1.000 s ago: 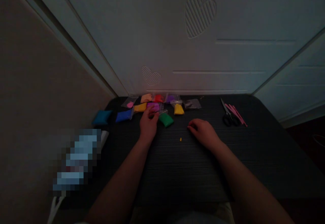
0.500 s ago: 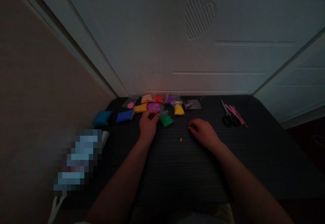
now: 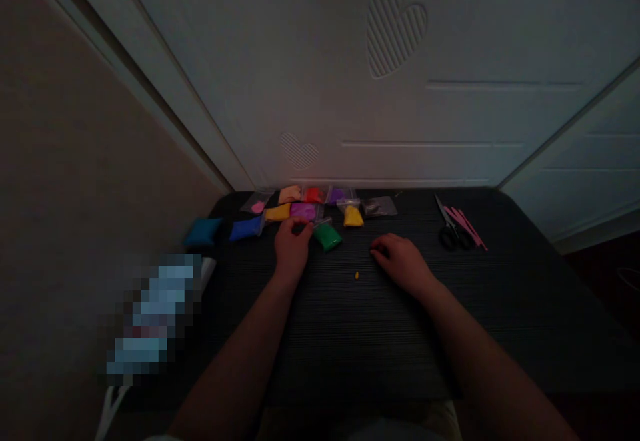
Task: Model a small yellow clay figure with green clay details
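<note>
My left hand [image 3: 292,249] rests on the dark table, thumb and index finger pinched at the upper left corner of a small clear bag of green modelling clay [image 3: 328,236]. The bag lies flat on the tabletop. To its right, my right hand [image 3: 400,261] lies on its side, fingers curled in and thumb close to them; nothing shows in its grasp. Between the hands, nearer to me, sits a tiny yellow-orange piece [image 3: 357,276]. A bag of yellow clay [image 3: 353,216] is just behind, beyond the green one.
More clay bags line the back: blue [image 3: 246,228], orange-yellow [image 3: 278,212], magenta [image 3: 303,211], red [image 3: 314,194], purple [image 3: 340,195]. A teal packet [image 3: 203,232] lies left, near a blurred-out object [image 3: 155,321]. Scissors [image 3: 453,228] and pink tools [image 3: 465,224] are at right.
</note>
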The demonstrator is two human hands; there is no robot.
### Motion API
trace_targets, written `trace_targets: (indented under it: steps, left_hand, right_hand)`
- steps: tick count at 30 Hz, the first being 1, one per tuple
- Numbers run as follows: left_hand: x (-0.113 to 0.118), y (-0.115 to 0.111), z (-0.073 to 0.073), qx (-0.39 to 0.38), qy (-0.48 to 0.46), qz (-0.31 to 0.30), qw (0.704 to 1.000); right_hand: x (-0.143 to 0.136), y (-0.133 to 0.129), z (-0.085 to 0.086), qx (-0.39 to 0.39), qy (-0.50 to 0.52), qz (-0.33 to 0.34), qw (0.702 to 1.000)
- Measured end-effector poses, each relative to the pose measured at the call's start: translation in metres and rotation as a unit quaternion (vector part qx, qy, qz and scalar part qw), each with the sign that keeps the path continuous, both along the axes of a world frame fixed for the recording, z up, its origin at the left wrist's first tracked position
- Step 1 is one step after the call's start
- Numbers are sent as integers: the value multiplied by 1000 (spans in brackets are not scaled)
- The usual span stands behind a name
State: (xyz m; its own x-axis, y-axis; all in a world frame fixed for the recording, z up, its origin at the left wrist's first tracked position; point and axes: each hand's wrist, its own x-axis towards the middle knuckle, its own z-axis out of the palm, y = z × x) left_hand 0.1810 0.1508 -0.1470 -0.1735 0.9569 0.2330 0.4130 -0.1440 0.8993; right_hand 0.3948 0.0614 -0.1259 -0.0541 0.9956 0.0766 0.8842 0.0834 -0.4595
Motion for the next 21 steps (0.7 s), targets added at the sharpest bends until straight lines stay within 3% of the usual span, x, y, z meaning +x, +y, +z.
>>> trace_targets:
  steps: [21]
  left_hand:
    - [1,-3,4,-12,-13,-3,1000]
  right_hand:
    - [4,0,0,-9,52,11,999]
